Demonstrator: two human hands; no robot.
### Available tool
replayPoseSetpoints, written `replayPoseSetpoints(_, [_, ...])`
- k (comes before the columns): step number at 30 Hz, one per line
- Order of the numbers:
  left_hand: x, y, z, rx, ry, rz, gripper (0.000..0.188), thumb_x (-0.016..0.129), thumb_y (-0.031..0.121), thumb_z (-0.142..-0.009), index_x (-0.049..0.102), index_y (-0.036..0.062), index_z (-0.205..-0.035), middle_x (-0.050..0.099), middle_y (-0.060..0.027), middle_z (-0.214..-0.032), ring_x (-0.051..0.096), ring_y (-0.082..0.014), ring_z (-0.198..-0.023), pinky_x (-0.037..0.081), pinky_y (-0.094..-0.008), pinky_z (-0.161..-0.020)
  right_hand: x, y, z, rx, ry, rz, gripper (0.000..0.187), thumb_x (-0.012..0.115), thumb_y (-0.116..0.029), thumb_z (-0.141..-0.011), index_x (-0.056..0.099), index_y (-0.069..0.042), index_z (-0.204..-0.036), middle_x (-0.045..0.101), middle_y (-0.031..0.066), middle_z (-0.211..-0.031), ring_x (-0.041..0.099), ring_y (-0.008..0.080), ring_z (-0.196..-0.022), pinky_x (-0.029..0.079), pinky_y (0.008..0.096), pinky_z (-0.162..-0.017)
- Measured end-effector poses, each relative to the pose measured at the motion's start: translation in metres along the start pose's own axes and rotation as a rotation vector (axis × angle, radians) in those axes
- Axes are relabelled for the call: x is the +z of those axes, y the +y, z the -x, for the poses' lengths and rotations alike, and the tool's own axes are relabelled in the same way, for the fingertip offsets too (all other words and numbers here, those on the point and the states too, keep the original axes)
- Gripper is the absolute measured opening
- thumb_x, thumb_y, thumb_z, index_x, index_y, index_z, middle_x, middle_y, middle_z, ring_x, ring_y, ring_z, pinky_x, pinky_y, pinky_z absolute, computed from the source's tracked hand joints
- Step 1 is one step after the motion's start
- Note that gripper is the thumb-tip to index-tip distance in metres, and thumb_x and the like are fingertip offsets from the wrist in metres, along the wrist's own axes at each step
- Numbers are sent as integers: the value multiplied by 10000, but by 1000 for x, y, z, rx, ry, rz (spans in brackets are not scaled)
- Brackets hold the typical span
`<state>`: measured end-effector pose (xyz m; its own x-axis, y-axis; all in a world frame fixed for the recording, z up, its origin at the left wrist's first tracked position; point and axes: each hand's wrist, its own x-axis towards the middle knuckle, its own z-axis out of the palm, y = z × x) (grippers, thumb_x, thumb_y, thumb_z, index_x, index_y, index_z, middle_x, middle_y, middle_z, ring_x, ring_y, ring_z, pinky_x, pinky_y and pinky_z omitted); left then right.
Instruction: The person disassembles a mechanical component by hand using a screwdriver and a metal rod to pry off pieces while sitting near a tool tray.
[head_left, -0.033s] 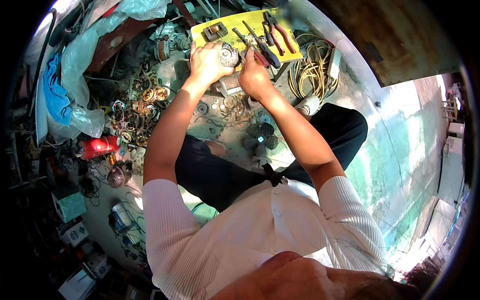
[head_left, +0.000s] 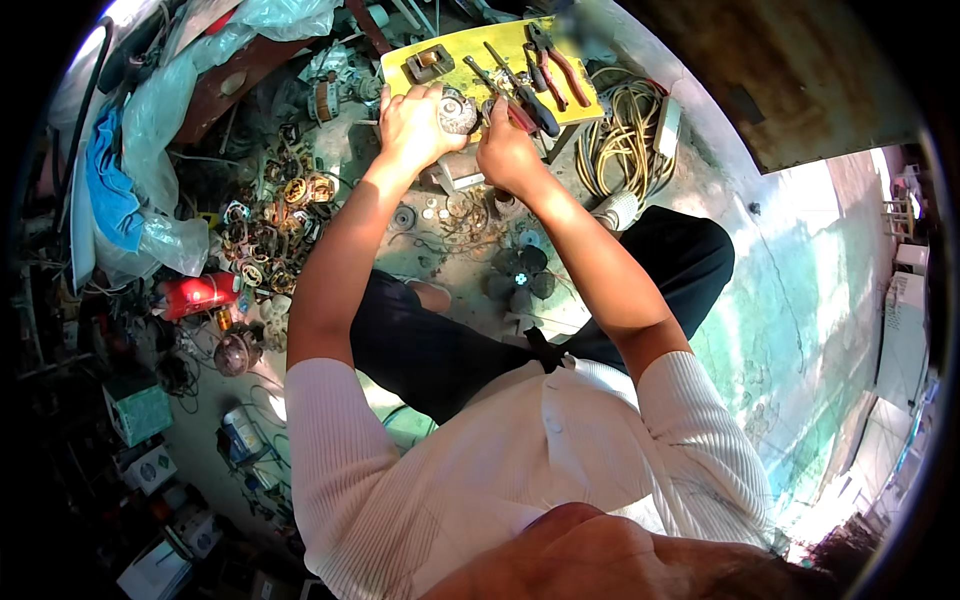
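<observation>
My left hand (head_left: 408, 128) is closed around a round, grey metal motor housing (head_left: 458, 112), held at the near edge of a small yellow table (head_left: 455, 50). Close to its right side is my right hand (head_left: 508, 158), fingers curled and the index finger pointing forward. Something dark shows by those fingers, but its kind is hidden. Just beyond the right hand lie a red-handled tool (head_left: 521, 116) and a screwdriver with a dark handle (head_left: 545, 118). Pliers with red handles (head_left: 565, 72) rest farther right. A small metal frame with a copper coil (head_left: 430, 63) sits at the table's far left.
Coiled yellowish cable (head_left: 625, 140) lies on the floor right of the table. Motor parts and copper windings (head_left: 285, 205) are heaped at left, near a red cylinder (head_left: 198, 295). A dark fan blade (head_left: 520, 275) lies between my legs. A rusty panel (head_left: 790, 80) juts in at upper right.
</observation>
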<state>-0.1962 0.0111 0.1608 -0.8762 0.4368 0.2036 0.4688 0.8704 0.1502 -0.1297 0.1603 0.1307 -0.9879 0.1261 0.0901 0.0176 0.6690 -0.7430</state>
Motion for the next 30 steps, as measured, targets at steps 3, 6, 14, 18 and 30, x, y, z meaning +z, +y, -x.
replayPoseSetpoints(3, [4,1,1,-25,20,-13,970,852,531,-545,584,52,-1346,676,-171,-1189,648,-350,-1111,267,-553,-1180,-6,-6,-3,131,-164,22,698,458,-131,-946,144,155,-1499,662,354,-883,675,485,-758,539,527,-737])
replayPoseSetpoints(6, [4,6,1,-56,-2,-29,1000,855,551,-530,580,43,-1347,666,-174,-1210,634,-347,-1140,263,-556,-1180,-15,-17,-5,164,-262,143,778,480,-203,-952,74,130,-1526,646,370,-1041,664,483,-928,525,501,-856])
replayPoseSetpoints(14, [-12,15,4,-103,-117,-61,1070,866,532,-528,509,21,-1397,623,-182,-1283,602,-335,-1200,158,-601,-1203,-17,-6,-8,25,-214,317,754,524,-188,-925,175,110,-1524,664,341,-1047,682,445,-970,534,481,-866])
replayPoseSetpoints(18, [-9,16,3,-137,-118,-46,1033,863,504,-538,513,16,-1379,616,-196,-1286,598,-328,-1211,153,-599,-1205,-4,-3,-2,-71,-36,416,663,481,-82,-891,279,133,-1485,687,321,-956,706,423,-859,563,454,-769])
replayPoseSetpoints(30, [-11,23,5,-177,-105,-63,972,832,526,-603,517,11,-1365,613,-187,-1284,584,-323,-1221,169,-533,-1220,-12,-6,-2,-98,-89,475,675,499,-100,-879,312,103,-1496,691,262,-858,707,376,-748,569,462,-687])
